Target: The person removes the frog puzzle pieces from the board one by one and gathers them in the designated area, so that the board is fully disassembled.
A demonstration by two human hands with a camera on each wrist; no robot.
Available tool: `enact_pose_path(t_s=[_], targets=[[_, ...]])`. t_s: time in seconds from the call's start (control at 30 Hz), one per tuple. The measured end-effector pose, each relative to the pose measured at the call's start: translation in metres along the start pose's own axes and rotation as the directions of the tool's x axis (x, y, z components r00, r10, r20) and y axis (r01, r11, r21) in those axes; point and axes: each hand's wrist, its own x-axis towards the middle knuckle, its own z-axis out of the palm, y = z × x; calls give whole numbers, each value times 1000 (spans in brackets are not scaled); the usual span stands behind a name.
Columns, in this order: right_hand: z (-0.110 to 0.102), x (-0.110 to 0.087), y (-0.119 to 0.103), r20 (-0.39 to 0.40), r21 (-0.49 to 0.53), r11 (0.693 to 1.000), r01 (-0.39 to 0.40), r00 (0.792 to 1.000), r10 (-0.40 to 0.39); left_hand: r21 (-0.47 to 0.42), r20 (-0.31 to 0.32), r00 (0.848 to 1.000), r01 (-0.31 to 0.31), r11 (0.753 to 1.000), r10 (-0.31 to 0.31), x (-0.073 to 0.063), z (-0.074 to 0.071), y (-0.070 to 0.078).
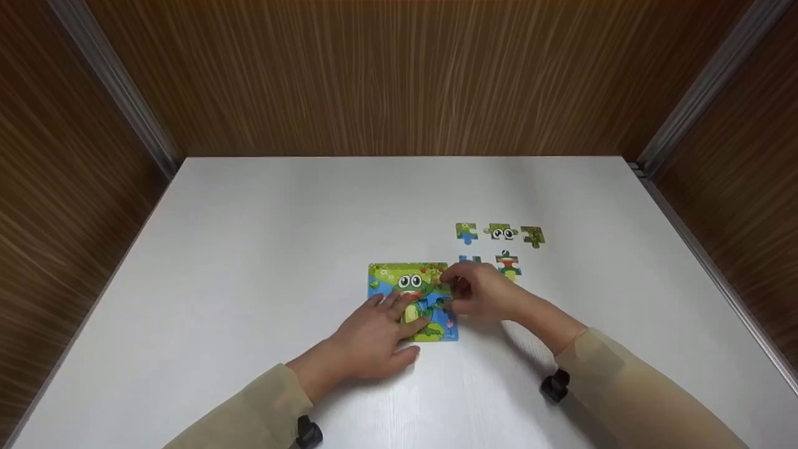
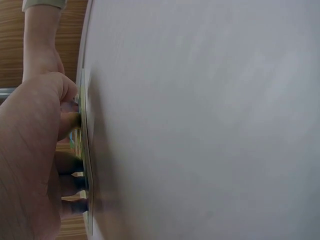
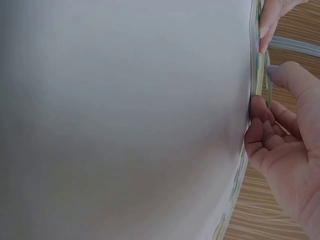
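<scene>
A square frog jigsaw puzzle (image 1: 378,274) lies flat on the white table, a frog with big white eyes on green and blue. My left hand (image 1: 373,340) rests on its lower left part with fingers spread, pressing the frog's body. At the puzzle's right edge, my right hand (image 1: 483,290) pinches a thin puzzle piece (image 3: 269,85) between thumb and fingers. In the right wrist view this piece stands slightly raised off the board, at a slant. From the head camera, the right fingers hide much of that side.
Loose pieces lie beyond and right of the puzzle: a blue-green corner piece (image 1: 466,232), an eyes piece (image 1: 501,233), a green piece (image 1: 533,235), a red-mouth piece (image 1: 509,264) and a blue piece (image 1: 469,258) partly behind my right hand. Wood-grain panels (image 1: 399,81) enclose the table.
</scene>
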Motion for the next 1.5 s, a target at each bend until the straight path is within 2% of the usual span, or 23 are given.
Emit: enact_pose_path(t_s=[0.2, 0.4, 0.6, 0.93, 1.2, 1.5], targets=[[-15, -7, 4, -56, 31, 999, 20, 998, -19, 1, 3, 1000, 1, 1000, -1, -2, 1, -2], [-37, -18, 19, -127, 6, 1000, 25, 992, -24, -25, 6, 1000, 15, 1000, -15, -7, 2, -6], [-60, -33, 38, -164, 7, 996, -84, 983, 84, -46, -3, 1000, 17, 999, -17, -10, 4, -8], [-90, -65, 72, -216, 13, 983, -184, 959, 182, -57, -3, 1000, 24, 998, -24, -11, 5, -8], [-99, -79, 94, -212, 26, 962, -271, 939, 270, -58, 5, 1000, 24, 998, -23, -10, 5, -8], [-96, -82, 111, -171, 5, 926, -378, 912, 373, -48, -3, 1000, 23, 999, -24, -10, 5, -8]])
